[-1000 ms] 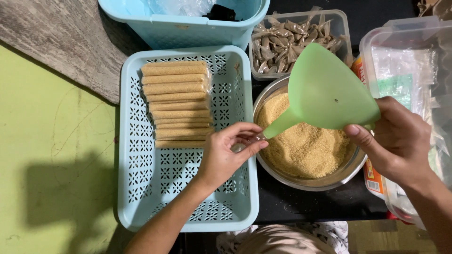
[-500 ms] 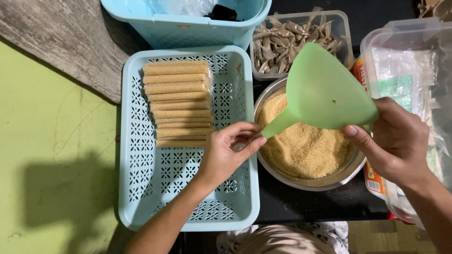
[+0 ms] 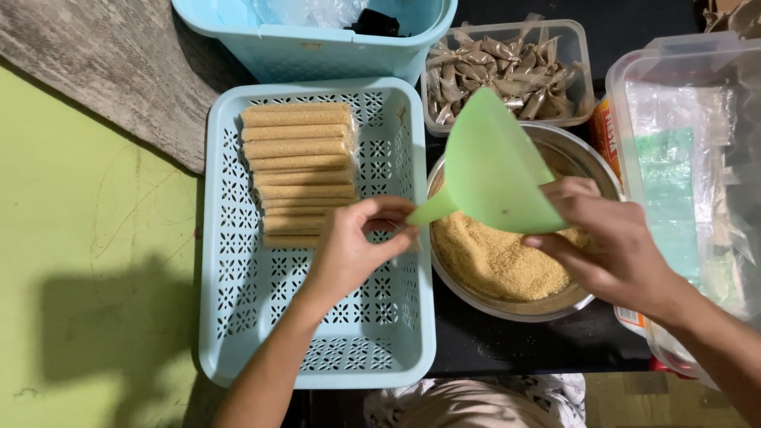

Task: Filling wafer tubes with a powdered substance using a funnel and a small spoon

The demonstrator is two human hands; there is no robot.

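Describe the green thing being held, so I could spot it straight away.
Find the round metal bowl of tan crumbs right of the pale blue perforated tray. Tilted above it is the green funnel, its rim held by the right hand, its spout at the left hand. It is the only green cone here.

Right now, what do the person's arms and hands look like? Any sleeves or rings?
Both forearms are bare, with no sleeves in view. The left hand and right hand wear no gloves, and no rings, watch or bracelets show. The fingernails look short and unpainted.
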